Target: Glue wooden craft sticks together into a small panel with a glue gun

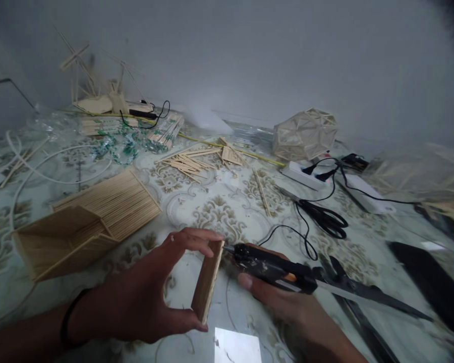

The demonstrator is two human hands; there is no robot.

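Note:
My left hand [162, 282] grips a small flat wooden panel [208, 282] on edge, thumb at its near end and fingers at its far end. A pale bead runs along the panel's right edge. My right hand [287, 307] is wrapped round a black hot glue gun [276, 267], whose nozzle is at the panel's upper right edge; I cannot tell if it touches. A clear glue stick [348, 295] sticks out of the gun's back. To the left lies a box-like piece made of thin wooden sticks [121, 201].
Loose sticks [185, 164] lie mid-table, with packaged sticks [166, 132] behind. Black scissors [321, 217], a white power strip [304, 175] with cables and a dark phone-like slab [427, 282] are at right. A stick-framed polyhedron [306, 133] stands by the wall.

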